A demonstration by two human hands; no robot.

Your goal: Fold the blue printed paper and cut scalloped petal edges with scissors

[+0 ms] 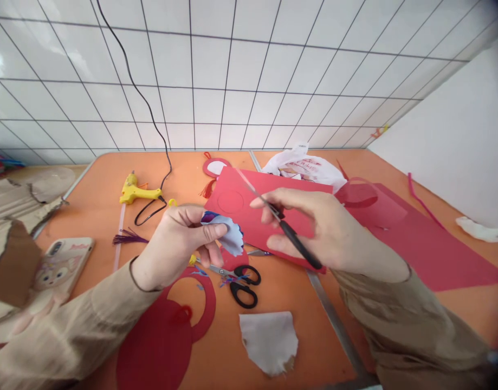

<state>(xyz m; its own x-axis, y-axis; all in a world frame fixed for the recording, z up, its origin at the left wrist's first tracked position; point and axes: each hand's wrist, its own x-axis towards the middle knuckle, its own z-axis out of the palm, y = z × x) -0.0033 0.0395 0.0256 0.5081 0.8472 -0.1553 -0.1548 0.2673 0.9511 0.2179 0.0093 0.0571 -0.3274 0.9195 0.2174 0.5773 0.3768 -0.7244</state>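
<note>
My left hand [179,241] pinches a small pale blue paper cutout [232,234] with a scalloped edge, held above the orange table [98,200]. My right hand [322,230] grips a thin black-handled tool [289,235] whose slim metal tip points up and left over a red paper sheet [249,208]. The tool's tip is apart from the cutout. Black-handled scissors [240,281] lie on the table just below both hands.
A yellow glue gun [135,192] with a black cord lies at the back left. A phone [59,265] and cardboard [8,227] sit at the left. Red paper shapes [159,336], a white scrap [269,341], a plastic bag [309,165] and more red sheets [419,244] surround the hands.
</note>
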